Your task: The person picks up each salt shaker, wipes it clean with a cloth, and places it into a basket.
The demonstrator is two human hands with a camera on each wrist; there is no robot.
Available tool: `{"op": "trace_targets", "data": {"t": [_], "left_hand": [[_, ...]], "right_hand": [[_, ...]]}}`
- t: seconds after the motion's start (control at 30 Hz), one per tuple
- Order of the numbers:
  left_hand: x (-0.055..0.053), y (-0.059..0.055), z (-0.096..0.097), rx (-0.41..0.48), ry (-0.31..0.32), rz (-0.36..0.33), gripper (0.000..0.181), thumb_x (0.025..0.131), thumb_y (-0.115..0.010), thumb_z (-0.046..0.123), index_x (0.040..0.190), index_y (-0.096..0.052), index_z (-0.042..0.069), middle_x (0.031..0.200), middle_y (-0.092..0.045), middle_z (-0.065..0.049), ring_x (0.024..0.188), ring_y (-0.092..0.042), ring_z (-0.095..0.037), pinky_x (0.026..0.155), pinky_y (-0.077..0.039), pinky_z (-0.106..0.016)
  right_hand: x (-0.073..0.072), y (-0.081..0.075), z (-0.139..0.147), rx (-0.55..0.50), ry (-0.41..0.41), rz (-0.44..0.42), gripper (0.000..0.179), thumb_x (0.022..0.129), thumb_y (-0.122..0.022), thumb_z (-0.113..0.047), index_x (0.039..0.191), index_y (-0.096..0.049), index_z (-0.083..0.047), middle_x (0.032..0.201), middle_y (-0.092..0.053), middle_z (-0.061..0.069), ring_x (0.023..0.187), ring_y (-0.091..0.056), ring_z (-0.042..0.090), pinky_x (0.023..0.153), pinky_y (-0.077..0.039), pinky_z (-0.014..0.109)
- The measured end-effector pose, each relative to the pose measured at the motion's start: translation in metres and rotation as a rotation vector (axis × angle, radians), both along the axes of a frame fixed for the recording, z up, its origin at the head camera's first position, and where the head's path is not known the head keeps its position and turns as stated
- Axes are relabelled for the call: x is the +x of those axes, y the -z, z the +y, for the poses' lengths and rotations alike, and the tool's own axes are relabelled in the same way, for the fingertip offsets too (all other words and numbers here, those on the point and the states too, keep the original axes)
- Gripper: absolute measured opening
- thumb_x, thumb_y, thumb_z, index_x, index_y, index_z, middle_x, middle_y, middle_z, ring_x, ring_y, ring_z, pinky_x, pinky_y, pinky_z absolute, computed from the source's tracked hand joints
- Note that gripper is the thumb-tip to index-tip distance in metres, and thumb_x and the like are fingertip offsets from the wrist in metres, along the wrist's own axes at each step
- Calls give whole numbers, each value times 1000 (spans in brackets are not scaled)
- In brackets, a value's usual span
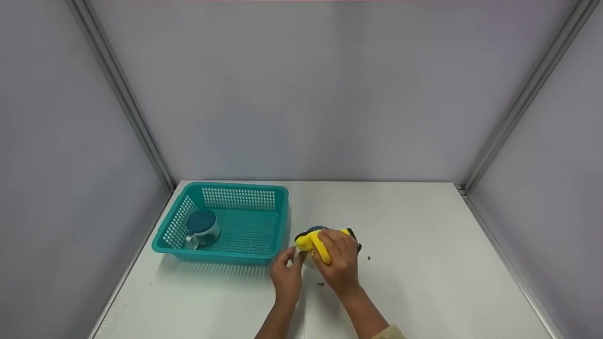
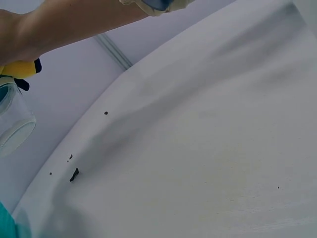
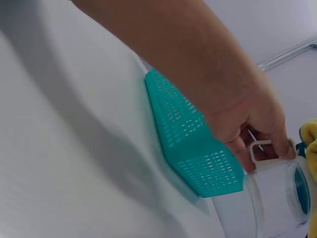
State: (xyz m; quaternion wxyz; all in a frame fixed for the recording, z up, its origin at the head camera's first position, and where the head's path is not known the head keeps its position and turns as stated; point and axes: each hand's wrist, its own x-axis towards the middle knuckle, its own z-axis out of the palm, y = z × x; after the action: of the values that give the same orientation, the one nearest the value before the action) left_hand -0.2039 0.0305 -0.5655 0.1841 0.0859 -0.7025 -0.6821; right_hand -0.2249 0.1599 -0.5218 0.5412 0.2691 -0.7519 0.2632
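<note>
In the right wrist view, the fingers of my left hand (image 1: 286, 278) grip the pale handle (image 3: 254, 151) of a clear jar (image 3: 272, 198). The jar is tilted above the white table, and teal-blue shows at its far end. My right hand (image 1: 341, 261) clutches a yellow cloth (image 1: 321, 249) with dark edging against the jar's upper part. Cloth and hands cover most of the jar in the head view. The left wrist view shows the jar's round base (image 2: 17, 136) at the left edge, beside the cloth.
A teal plastic basket (image 1: 278, 221) stands left of my hands, holding a handled clear jar with a dark blue lid (image 1: 201, 221). Small dark scraps (image 1: 320, 284) lie on the white table (image 1: 424, 263). Grey panels (image 1: 292, 94) enclose it at the back and sides.
</note>
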Motion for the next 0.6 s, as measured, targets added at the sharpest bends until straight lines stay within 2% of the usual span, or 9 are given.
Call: {"op": "trace_targets", "data": {"t": [0.1,0.27,0.47,0.6], "left_hand": [[0,-2,-1,23,-10,-15,23,84,-70,36,101,-70,21,96,-66,7,94,-58,-13,78,-53,-29],[1,-4,-3,32,-35,-59,18,87,-68,26,104,-69,19,100,-67,4,97,-59,-14,81,-53,-30],[0,-6,-5,108,-42,-114,25,89,-64,18,113,-66,10,107,-65,-4,106,-59,-18,84,-53,-31],[-2,-7,-6,160,-25,-129,25,90,-62,18,114,-65,11,107,-64,-5,108,-59,-18,84,-53,-30]], "right_hand": [[2,4,1,-19,-12,66,33,80,-72,-24,105,-69,-3,104,-66,10,93,-58,26,87,-44,36],[5,8,4,-24,-29,119,32,81,-71,-27,101,-70,-2,101,-67,11,92,-57,27,86,-44,36],[8,13,7,-6,-42,136,32,80,-72,-28,99,-70,-2,100,-68,11,90,-58,27,82,-45,37],[12,17,7,-3,-38,126,31,79,-71,-27,98,-71,-3,99,-68,11,90,-59,27,82,-45,37]]}}
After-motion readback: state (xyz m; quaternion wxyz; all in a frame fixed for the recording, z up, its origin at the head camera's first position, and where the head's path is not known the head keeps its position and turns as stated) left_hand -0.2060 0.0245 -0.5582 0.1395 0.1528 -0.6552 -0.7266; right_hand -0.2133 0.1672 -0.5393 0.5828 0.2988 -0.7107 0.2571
